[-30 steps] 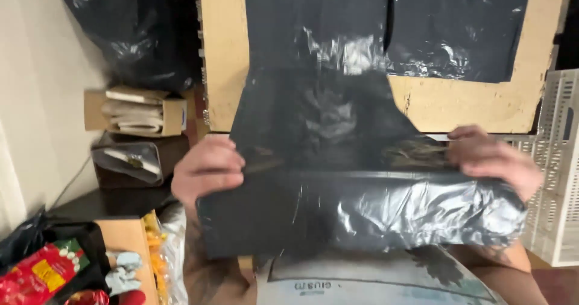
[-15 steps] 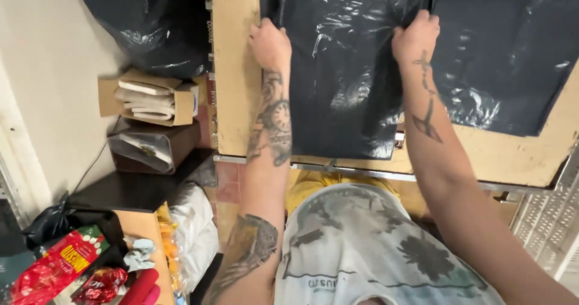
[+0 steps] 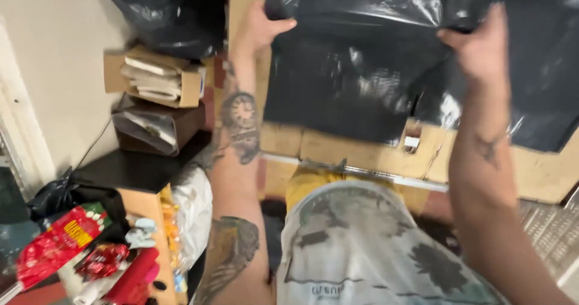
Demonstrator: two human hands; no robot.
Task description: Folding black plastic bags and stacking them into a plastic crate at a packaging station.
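Hands up high | left hand (image 3: pixel 260 30) at 11 o'clock, right hand (image 3: pixel 479 48) at 1 o'clock, both pinch black bag (image 3: pixel 356 69) to spread it flat on board (image 3: pixel 338 148)

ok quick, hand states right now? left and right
Left hand: closed, gripping the top edge of the black plastic bag.
Right hand: closed, gripping the same bag's top edge.

A big black plastic bag (image 3: pixel 362 94) lies spread flat on a wooden board. It is shiny and crinkly. Its top edge is bunched up and lifted between the left hand (image 3: pixel 259 30) and the right hand (image 3: pixel 479 48), which pinch it.
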